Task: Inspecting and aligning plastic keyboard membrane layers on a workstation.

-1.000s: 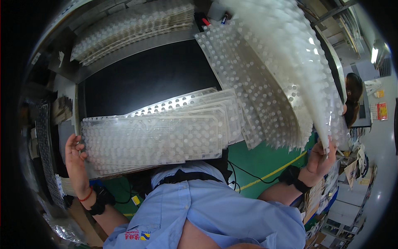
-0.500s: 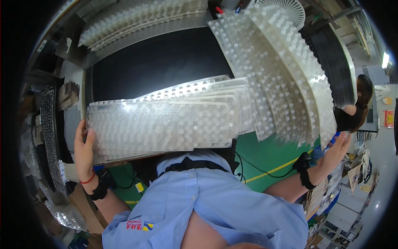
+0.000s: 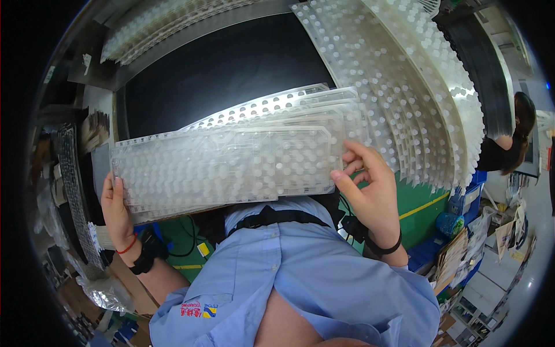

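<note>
Head view first: I see both of my hands gripping one stack of clear plastic blister trays (image 3: 225, 168), held flat just above my blue shirt (image 3: 300, 277). My left hand (image 3: 117, 211) clamps the stack's left short edge, thumb on top and the other fingers hidden underneath. My right hand (image 3: 370, 194) holds the right short edge, thumb and forefinger pinching it while the remaining fingers curl behind. The top tray is dotted with rows of small round pockets, and the trays beneath fan out slightly toward the upper right. A red band and a black watch (image 3: 144, 260) sit on my left wrist; a black band (image 3: 384, 250) circles the right.

Behind the stack lies a dark belt (image 3: 219, 69), and to the right a tall fanned pile of similar trays (image 3: 416, 98) leans across the frame, well apart from my hands. A green counter (image 3: 422, 199) shows below that pile. Another person (image 3: 509, 147) stands at the far right edge.
</note>
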### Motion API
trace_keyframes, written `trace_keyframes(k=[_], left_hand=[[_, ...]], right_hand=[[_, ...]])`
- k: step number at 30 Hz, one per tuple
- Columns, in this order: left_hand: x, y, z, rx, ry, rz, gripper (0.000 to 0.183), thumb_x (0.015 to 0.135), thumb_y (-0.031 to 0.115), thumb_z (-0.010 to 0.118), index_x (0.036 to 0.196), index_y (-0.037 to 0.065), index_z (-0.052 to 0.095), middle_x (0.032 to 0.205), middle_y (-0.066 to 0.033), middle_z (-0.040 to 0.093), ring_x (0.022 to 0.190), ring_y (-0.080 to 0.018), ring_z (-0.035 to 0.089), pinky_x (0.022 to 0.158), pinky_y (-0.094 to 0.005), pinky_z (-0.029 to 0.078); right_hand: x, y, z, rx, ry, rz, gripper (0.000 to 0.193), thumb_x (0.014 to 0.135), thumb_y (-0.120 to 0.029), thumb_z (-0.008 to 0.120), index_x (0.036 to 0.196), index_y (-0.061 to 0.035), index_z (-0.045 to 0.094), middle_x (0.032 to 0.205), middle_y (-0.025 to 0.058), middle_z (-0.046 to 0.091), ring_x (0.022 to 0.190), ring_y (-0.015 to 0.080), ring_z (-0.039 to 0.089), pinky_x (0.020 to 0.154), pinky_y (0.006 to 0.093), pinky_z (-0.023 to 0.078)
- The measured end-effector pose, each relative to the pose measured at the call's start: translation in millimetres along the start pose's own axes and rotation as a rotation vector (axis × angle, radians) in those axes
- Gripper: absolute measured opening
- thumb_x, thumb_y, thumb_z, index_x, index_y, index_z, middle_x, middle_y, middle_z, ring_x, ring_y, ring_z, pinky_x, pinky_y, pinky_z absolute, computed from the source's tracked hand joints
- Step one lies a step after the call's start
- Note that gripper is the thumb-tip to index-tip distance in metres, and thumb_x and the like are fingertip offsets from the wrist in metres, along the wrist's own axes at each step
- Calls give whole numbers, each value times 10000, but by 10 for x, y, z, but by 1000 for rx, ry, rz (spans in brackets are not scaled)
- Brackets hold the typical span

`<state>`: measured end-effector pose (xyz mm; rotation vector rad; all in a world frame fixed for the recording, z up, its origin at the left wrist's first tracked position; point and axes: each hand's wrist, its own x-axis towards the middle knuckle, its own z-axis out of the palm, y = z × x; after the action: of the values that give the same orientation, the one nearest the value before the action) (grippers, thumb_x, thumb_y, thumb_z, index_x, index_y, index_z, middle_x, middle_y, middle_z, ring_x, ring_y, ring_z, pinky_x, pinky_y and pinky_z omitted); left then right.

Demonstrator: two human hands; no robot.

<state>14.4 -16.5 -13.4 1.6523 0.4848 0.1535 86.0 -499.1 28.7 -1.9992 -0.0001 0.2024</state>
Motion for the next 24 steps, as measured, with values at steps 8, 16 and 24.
trace_keyframes(k=[8,16,24], left_hand=[[-70,-68,146,48,183,133,385,1012,167,515,1355,-7,483,1293,-70,560,1163,-126,515,1001,-257,385],[-146,-107,-123,-514,-247,479,74,955,58,558,977,121,525,1035,0,477,990,-180,472,983,-380,373],[-256,-41,-74,-905,-288,425,97,955,186,508,870,140,498,1213,-56,459,1137,-233,444,1079,-488,299]], right_hand=[[77,6,157,-382,85,-185,722,705,-194,831,1305,55,515,1157,184,506,1011,320,502,908,378,422],[92,-41,151,-431,191,-390,625,687,-166,822,1247,-19,586,1261,176,473,1094,338,443,945,415,379],[-103,-2,-121,57,88,-821,181,674,-88,739,831,-176,759,1117,99,620,968,257,509,835,391,379]])
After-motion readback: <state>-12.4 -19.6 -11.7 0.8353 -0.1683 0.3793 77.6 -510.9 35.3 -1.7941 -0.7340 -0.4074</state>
